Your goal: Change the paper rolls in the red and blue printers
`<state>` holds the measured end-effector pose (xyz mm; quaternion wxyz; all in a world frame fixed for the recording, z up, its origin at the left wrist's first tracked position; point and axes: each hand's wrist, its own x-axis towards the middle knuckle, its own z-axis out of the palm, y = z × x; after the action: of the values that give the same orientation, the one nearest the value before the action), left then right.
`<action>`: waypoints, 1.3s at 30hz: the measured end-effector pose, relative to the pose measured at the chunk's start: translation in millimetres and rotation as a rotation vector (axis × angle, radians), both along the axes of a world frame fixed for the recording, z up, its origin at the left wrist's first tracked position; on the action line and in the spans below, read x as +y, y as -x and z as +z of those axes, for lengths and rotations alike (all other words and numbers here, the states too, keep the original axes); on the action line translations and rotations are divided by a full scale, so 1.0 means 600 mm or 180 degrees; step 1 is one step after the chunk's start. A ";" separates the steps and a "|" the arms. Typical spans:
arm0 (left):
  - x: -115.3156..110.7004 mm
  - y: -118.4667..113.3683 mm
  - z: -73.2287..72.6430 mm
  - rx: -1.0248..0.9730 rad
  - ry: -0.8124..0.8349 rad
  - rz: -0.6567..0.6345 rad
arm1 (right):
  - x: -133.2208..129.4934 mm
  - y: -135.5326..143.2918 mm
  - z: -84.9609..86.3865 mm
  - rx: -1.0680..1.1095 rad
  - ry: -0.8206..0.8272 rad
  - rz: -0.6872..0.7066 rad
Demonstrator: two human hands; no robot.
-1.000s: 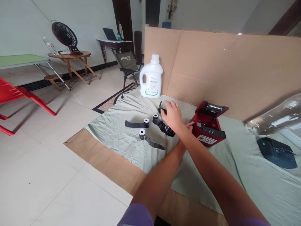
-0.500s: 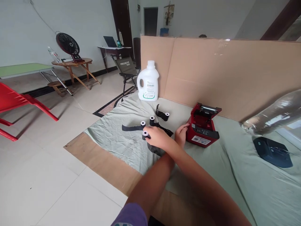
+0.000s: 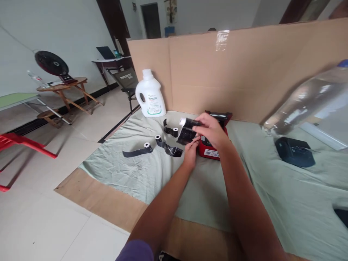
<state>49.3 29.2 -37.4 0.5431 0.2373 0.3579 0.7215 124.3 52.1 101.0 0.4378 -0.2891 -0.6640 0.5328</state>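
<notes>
So the right hand point(image 3: 210, 130) has the black roll point(image 3: 187, 131), thumb and fingers closed round its right-hand end, white core end poking out to the left and film hanging down below. It's up off the cloth point(image 3: 201, 197), right by the near left edge of the red printer point(image 3: 208, 153), whose lid is up and partly hidden behind that hand. The left hand point(image 3: 190, 154) is low by the same edge, fingers tucked in under the film. Can't tell if they're gripping the film, the printer or nothing, and the roll hides how far they're spread.

Tightest bit is on the left of the held roll: a back roll point(image 3: 175, 131) stands just beside it, film trailing left. A middle roll point(image 3: 158, 138) has its film running right, toward the left wrist, and a left roll point(image 3: 146, 145) sits further out with film pointing left. Behind it all there's a cardboard panel point(image 3: 195, 72) standing like a wall, with a white jug point(image 3: 152, 98) near its left edge, so the back is hemmed in. More slack toward the front: a wide stretch of cloth runs to its front edge, then a brown strip point(image 3: 103, 199). Off right, a dark device point(image 3: 295, 152) lies well apart from the printer.
</notes>
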 end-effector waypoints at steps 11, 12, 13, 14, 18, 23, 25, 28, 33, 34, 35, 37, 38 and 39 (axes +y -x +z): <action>-0.032 0.019 0.115 0.1981 -0.1243 0.1239 | 0.033 -0.137 0.029 0.0193 0.0755 -0.0487; -0.025 0.021 0.135 0.2099 -0.1321 0.1194 | 0.033 -0.134 0.031 0.0199 0.0747 -0.0515; -0.016 0.022 0.155 0.2192 -0.1347 0.1133 | 0.032 -0.132 0.032 0.0220 0.0757 -0.0534; -0.006 0.021 0.173 0.2296 -0.1329 0.1040 | 0.032 -0.130 0.032 0.0246 0.0793 -0.0545; 0.019 0.011 0.217 0.3498 -0.1055 0.0626 | 0.038 -0.130 0.021 0.0535 0.1073 -0.0526; 0.005 -0.011 0.226 0.5118 -0.0673 0.0774 | 0.047 -0.126 0.007 0.0698 0.1331 -0.0448; 0.000 -0.014 0.227 0.5311 -0.0395 0.0749 | 0.042 -0.119 0.009 0.0528 0.1422 -0.0283; 0.001 -0.011 0.227 0.5405 -0.0102 0.0705 | 0.032 -0.109 0.013 0.0283 0.1480 -0.0161; 0.004 -0.008 0.218 0.5366 -0.0003 0.0728 | 0.028 -0.105 0.011 -0.0393 0.0786 -0.0678; 0.004 -0.010 0.216 0.5359 0.0018 0.0706 | 0.029 -0.105 0.009 -0.0541 0.0598 -0.0740; 0.004 -0.012 0.214 0.5363 0.0044 0.0670 | 0.030 -0.106 0.008 -0.0685 0.0422 -0.0766; 0.002 -0.016 0.213 0.5380 0.0118 0.0605 | 0.031 -0.108 0.007 -0.0963 0.0140 -0.0749; 0.001 -0.017 0.214 0.5391 0.0154 0.0579 | 0.031 -0.109 0.006 -0.1089 0.0044 -0.0747; 0.000 -0.017 0.216 0.5403 0.0180 0.0550 | 0.031 -0.110 0.006 -0.1206 -0.0017 -0.0761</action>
<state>59.3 29.1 92.5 0.0397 0.6558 0.6783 0.3290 190.3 70.6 104.9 0.3661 -0.4595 -0.6968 0.4116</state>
